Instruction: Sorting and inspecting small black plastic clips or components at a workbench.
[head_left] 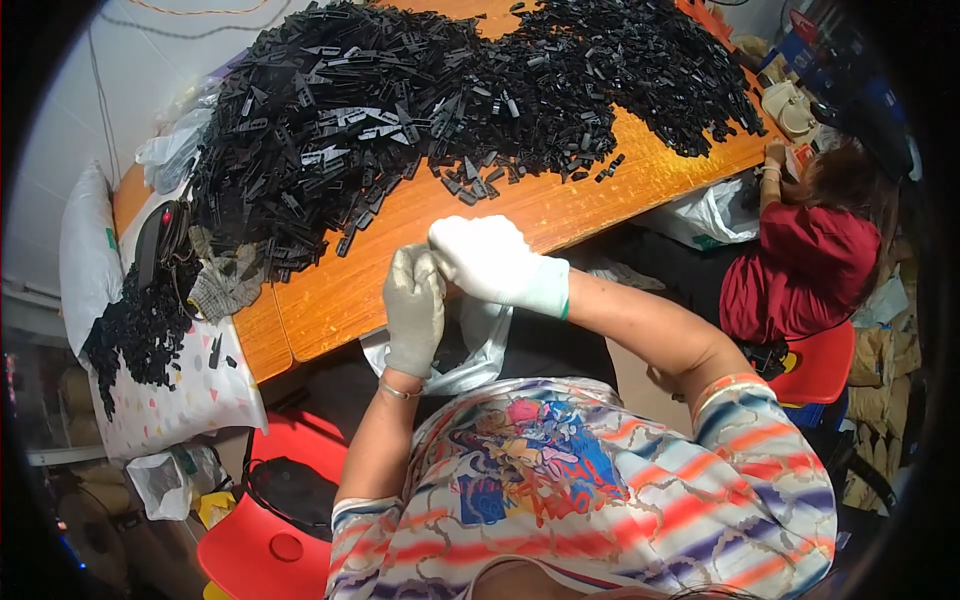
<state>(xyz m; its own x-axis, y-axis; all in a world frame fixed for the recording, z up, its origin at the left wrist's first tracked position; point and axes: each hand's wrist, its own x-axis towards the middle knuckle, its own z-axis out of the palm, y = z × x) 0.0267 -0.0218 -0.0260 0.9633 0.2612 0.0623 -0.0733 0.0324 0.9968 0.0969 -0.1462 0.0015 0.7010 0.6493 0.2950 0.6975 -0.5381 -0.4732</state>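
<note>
My left hand (414,312), in a greyish work glove, is raised with its fingers curled closed near the table's front edge. Against its fingertips presses my right hand (488,258), in a bright white glove, also closed. Whatever the two hands hold between them, if anything, is hidden by the gloves. Beyond them on the wooden table (400,260) lies a large heap of small black plastic parts (320,120), some flat and pointed. Several loose black pieces (472,183) are scattered just past my right hand. Below the hands, an open white plastic bag (482,350) hangs near my lap.
At the left, a grey knitted glove (228,280) and a smaller black pile (145,325) lie on a patterned cover (215,395). A second heap (660,70) spreads at the far right. A person in a dark red shirt (800,270) sits right. An empty red chair (270,530) stands lower left.
</note>
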